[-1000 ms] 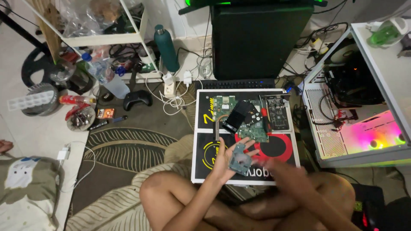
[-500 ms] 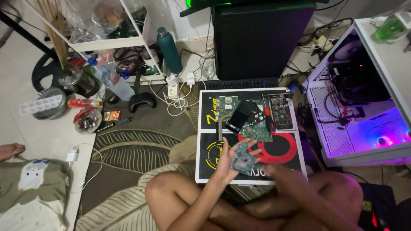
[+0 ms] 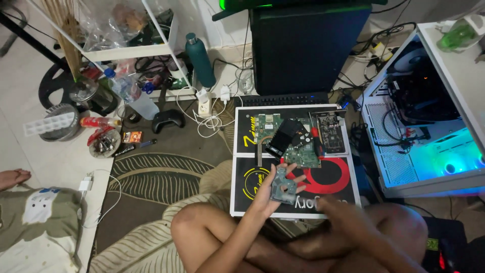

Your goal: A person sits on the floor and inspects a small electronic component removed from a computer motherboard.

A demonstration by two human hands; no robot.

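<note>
Left hand (image 3: 270,194) cradles small circuit board (image 3: 284,184) by edges, stiff, light, fragile; right hand (image 3: 339,210) at three o'clock blurred, grip unclear

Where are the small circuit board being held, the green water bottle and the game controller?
small circuit board (image 3: 283,185), head view, middle of its face.
green water bottle (image 3: 200,63), head view, middle of its body.
game controller (image 3: 167,120), head view, centre of its black shell.

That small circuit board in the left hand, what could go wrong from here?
The left hand holds the small circuit board with bare fingers above the black mat; a slip could drop it onto the green boards below. Sitting on a rug may build static that could harm it. The right hand looks blurred, perhaps moving, and could bump it.
</note>
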